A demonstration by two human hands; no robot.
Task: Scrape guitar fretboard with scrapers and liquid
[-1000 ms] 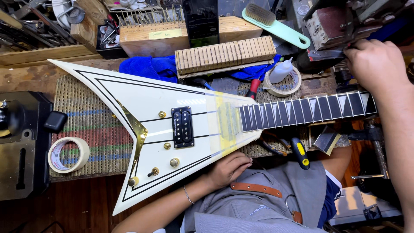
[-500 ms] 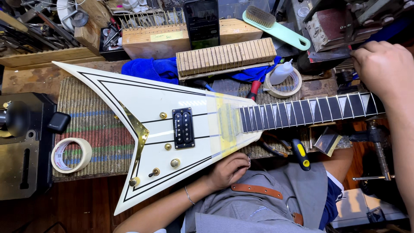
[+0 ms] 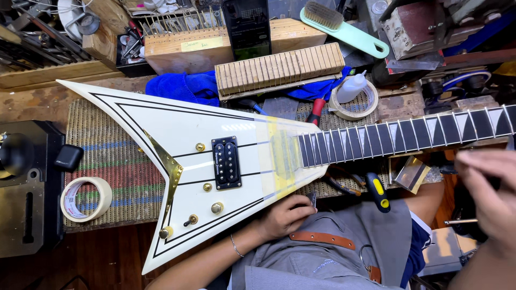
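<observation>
Left hand (image 3: 285,216) rests against the lower edge of the white V-shaped guitar (image 3: 183,156), fingers curled loosely, with a small dark item at the fingertips; whether it is gripped cannot be determined. Right hand (image 3: 492,190) is blurred at the frame's right edge, below the dark fretboard (image 3: 403,137), fingers partly bent, no held object discernible. The guitar lies flat on a woven mat (image 3: 107,161) across the bench, neck pointing right, yellowish tape (image 3: 282,156) across the body at the neck joint. Nearby: masking tape roll (image 3: 86,198), yellow-handled tool (image 3: 378,191), slotted wooden block (image 3: 279,70), blue cloth (image 3: 185,87).
</observation>
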